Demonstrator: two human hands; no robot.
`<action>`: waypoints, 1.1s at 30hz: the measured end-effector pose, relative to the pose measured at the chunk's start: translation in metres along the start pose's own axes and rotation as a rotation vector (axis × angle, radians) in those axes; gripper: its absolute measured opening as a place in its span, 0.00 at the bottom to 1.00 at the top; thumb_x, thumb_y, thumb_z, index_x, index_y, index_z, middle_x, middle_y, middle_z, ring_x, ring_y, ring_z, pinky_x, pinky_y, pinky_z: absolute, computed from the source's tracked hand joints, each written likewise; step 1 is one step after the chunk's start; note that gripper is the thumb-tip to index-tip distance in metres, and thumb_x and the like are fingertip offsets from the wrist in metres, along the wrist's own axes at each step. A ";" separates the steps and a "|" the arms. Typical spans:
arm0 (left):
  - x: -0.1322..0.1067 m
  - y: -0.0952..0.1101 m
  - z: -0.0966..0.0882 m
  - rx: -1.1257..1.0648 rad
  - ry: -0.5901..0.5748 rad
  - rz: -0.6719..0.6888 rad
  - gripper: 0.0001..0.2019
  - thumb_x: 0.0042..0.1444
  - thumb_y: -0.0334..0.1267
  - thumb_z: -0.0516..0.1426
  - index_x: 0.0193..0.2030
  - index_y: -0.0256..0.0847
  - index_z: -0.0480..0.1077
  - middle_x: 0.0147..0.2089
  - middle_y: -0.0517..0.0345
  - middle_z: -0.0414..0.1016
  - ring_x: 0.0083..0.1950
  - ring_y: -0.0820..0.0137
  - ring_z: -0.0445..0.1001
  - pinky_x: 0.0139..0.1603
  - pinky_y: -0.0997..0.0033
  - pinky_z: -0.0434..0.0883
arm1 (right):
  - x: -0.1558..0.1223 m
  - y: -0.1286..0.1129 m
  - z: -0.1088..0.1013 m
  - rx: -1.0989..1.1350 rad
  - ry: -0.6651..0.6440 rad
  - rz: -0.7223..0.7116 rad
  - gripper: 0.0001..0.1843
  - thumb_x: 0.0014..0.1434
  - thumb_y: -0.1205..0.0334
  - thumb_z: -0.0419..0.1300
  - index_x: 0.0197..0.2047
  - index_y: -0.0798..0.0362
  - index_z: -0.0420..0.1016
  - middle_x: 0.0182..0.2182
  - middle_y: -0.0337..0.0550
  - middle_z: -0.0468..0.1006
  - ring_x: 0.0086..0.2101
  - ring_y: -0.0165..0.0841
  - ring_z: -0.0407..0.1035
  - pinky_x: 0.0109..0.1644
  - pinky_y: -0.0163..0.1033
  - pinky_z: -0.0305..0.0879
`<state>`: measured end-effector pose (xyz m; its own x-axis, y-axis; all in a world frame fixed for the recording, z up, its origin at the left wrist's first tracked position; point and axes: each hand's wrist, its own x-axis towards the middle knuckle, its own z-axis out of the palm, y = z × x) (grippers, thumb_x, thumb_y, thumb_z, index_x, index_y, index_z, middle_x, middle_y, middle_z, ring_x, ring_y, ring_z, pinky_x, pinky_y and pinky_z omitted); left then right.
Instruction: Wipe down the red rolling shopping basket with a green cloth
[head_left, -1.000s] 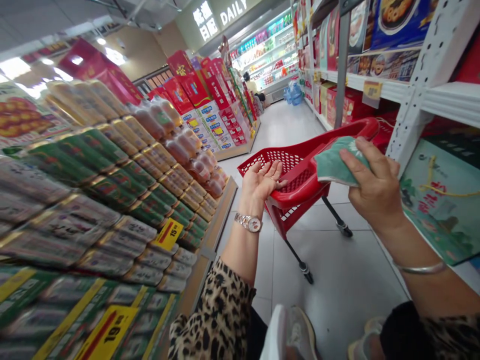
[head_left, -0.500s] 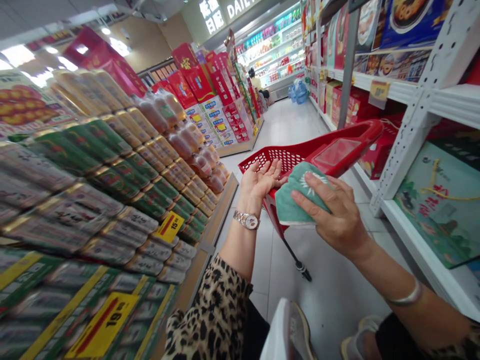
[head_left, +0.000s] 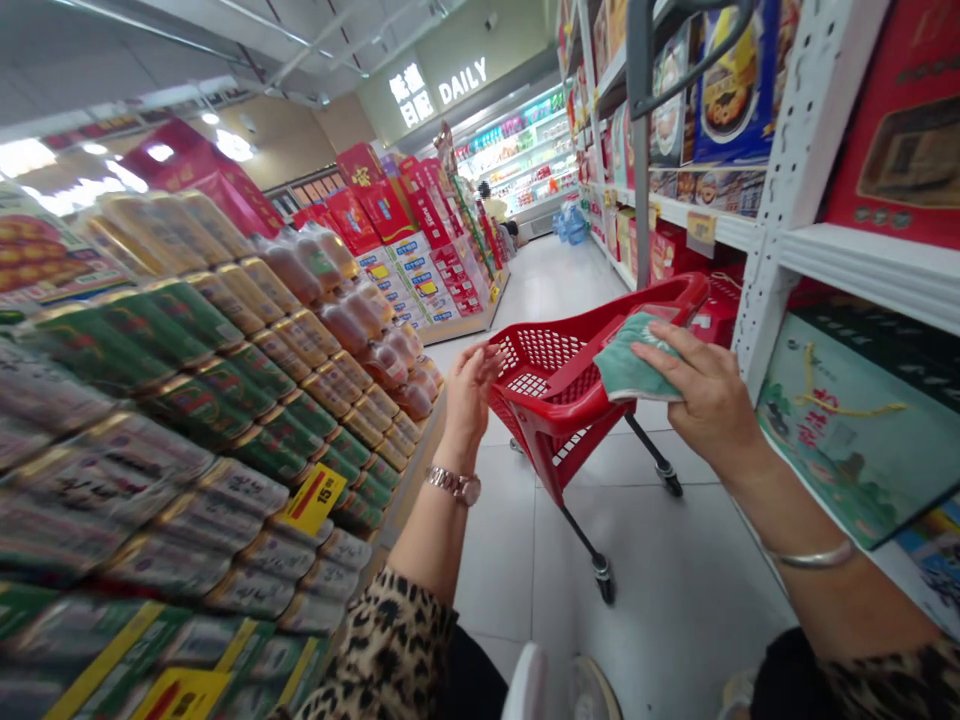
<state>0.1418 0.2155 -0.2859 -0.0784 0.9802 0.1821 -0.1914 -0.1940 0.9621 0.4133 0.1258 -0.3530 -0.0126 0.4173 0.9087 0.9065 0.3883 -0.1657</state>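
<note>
Supermarket aisle, white tiled floor (head_left: 675,560). Well left of the left hand (head_left: 469,385), stacked drink cans (head_left: 225,400) with a yellow price tag (head_left: 313,498). Left hand raised, fingers loosely apart, holding nothing, just beside the rim of a red shopping trolley (head_left: 551,395); wristwatch (head_left: 455,484) below it. Right of that, green cloth (head_left: 625,368) pressed against the trolley's handle (head_left: 664,297), clamped under the fingers of the right hand (head_left: 709,400). Silver bangle (head_left: 810,555) on that wrist; boxed goods (head_left: 907,120) on white shelves (head_left: 862,260) further right.
</note>
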 end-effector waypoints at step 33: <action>-0.036 -0.061 -0.020 1.740 -0.059 0.324 0.18 0.67 0.49 0.48 0.42 0.39 0.73 0.47 0.46 0.78 0.55 0.55 0.71 0.69 0.45 0.54 | -0.006 0.003 -0.014 0.084 -0.010 0.107 0.40 0.54 0.82 0.47 0.65 0.46 0.71 0.65 0.48 0.69 0.61 0.42 0.68 0.60 0.50 0.68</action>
<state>0.1364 0.1915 -0.3552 0.1410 0.9223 0.3598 0.9899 -0.1373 -0.0360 0.4216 0.1126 -0.3538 0.0778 0.4684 0.8801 0.8644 0.4081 -0.2936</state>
